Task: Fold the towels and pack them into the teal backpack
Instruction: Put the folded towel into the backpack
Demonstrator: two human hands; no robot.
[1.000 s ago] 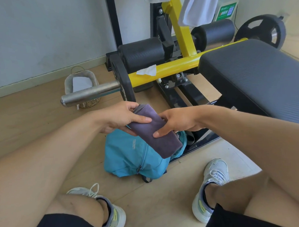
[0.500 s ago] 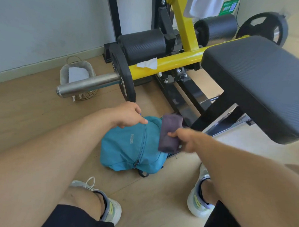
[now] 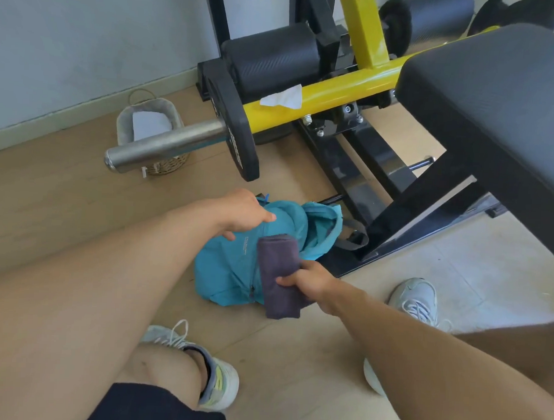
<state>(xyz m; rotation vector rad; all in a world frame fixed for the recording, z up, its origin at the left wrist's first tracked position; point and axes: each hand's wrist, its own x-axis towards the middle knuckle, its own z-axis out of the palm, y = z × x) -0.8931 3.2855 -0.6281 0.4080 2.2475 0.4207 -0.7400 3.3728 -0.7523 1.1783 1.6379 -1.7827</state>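
The right hand point(image 3: 310, 282) is holding 1 folded towel point(image 3: 279, 273), dark purple-grey; the fingers point(image 3: 287, 280) are wrapping around its middle, closed on it, and the towel is hanging upright in front of the backpack point(image 3: 229, 265). The teal backpack is lying on the wooden floor point(image 3: 63, 200), between the person's 2 shoes and just beside the black base of the gym bench point(image 3: 483, 101). Its top is looking open: the lining is showing near the upper right edge, but how wide the opening is I cannot tell.

The left hand point(image 3: 244, 213) is resting on the upper left part of the backpack. Its fingers are curling down and seem to be pinching or pressing the fabric near the opening, but whether they are really gripping it is not clear.

In my judgement the folding of this towel is already done, because it is forming a neat thick strip. The packing of it is not done yet: the towel is outside the bag, near the opening. What is left for this towel is holding the opening wide with the left hand and pushing the towel inside. If other towels are already inside the backpack, the view is not showing it
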